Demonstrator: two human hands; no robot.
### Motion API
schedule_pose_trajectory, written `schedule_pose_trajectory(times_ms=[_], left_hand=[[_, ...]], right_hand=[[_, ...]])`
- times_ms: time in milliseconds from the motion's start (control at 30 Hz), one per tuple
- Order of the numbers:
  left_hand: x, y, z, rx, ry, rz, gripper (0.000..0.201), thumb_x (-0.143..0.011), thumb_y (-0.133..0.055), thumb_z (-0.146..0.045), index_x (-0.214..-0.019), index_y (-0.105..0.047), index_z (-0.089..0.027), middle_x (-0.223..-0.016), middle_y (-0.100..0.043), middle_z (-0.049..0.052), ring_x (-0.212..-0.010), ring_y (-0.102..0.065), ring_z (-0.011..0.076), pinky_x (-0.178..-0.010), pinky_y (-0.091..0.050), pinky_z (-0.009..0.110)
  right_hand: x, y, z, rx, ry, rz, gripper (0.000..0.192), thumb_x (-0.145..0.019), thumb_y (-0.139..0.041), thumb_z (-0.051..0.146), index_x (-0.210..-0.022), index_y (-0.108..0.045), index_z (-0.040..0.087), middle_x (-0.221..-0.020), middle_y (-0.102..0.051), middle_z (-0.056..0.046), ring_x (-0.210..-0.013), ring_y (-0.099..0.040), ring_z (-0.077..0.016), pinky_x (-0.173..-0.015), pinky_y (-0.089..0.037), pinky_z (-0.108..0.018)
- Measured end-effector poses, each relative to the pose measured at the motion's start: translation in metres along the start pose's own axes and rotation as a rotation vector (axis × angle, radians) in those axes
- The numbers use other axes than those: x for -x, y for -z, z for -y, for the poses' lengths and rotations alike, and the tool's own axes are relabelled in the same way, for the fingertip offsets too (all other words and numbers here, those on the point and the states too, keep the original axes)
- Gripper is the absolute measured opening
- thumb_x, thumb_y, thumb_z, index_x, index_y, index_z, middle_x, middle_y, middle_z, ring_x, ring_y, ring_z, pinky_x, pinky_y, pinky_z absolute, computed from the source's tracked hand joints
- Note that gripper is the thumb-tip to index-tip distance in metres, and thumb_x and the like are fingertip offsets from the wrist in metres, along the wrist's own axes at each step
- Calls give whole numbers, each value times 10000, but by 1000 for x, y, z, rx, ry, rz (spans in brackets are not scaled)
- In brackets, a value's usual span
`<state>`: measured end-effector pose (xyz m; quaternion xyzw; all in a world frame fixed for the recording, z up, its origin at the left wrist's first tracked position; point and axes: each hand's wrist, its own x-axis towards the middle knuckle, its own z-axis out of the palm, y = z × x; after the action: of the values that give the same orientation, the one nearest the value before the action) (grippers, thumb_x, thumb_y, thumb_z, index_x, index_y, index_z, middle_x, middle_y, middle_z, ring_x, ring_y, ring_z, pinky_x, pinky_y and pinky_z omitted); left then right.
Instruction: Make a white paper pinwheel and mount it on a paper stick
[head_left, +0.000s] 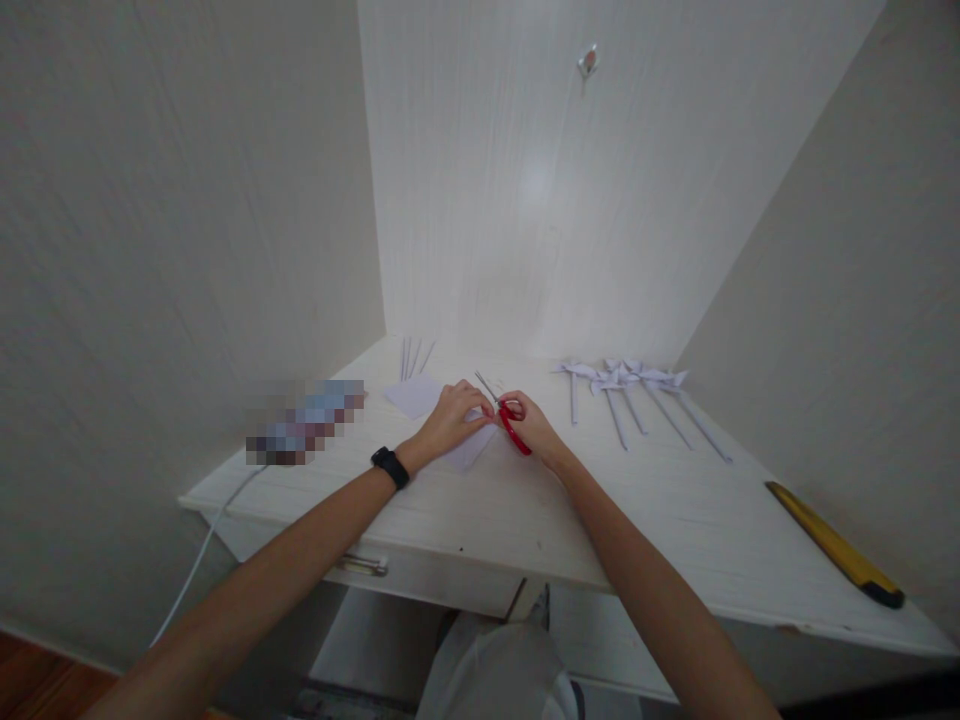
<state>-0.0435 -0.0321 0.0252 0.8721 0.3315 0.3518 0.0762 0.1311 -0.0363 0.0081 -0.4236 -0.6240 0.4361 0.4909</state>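
My left hand [450, 418] presses down on a white sheet of paper [471, 452] lying on the white desk [660, 520]; a black watch [391, 467] is on that wrist. My right hand [531, 422] grips red-handled scissors [507, 414], whose blades point toward the far left, over the paper's edge beside my left fingers. Another white sheet [412, 395] lies just behind my left hand.
Several white paper pinwheels on rolled paper sticks [626, 392] lie at the right rear. A few thin paper sticks [414, 356] rest at the back left. A yellow ruler [832, 543] lies near the right edge. A blurred object [304, 420] with a white cable [202, 550] sits at the left.
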Motion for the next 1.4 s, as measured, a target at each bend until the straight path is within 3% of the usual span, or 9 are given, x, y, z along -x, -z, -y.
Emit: schedule_pose_trajectory(times_ms=[300,767,1067,1400], left_hand=[[1,-4,2,-12,1,6,159,-813,-567,-361,-836,-623,-213,-933,-658,2,-971,-520,172,-893,-226,341],[0,-5,2,102,17,50,156,-796,-589,-318,-884,-601,-189,-861,-684,3,-812,-617,151,-899,-283,341],[0,-6,1,60,5,32,146,-794,-592,-299,-888,-600,-188,-877,-678,7,-847,-618,161,-882,-331,337],[-1,-6,5,36,60,34,127,-764,-599,-275,-830,-634,-173,-868,-684,36,-847,-620,175,-814,-428,291]], right_hand=[[-3,2,-7,7,58,24,330,-597,-662,276,-873,-495,205,-737,-620,33,-610,-566,-105,-570,-438,-224],[-2,1,-4,51,58,40,311,-630,-660,278,-888,-499,210,-817,-659,-2,-742,-620,-135,-699,-485,-285],[-3,1,-6,81,66,12,302,-616,-642,240,-876,-492,207,-783,-643,9,-730,-614,-133,-692,-484,-278],[-2,1,-8,81,60,-47,324,-607,-627,249,-898,-486,222,-719,-597,49,-628,-569,-106,-566,-446,-220]])
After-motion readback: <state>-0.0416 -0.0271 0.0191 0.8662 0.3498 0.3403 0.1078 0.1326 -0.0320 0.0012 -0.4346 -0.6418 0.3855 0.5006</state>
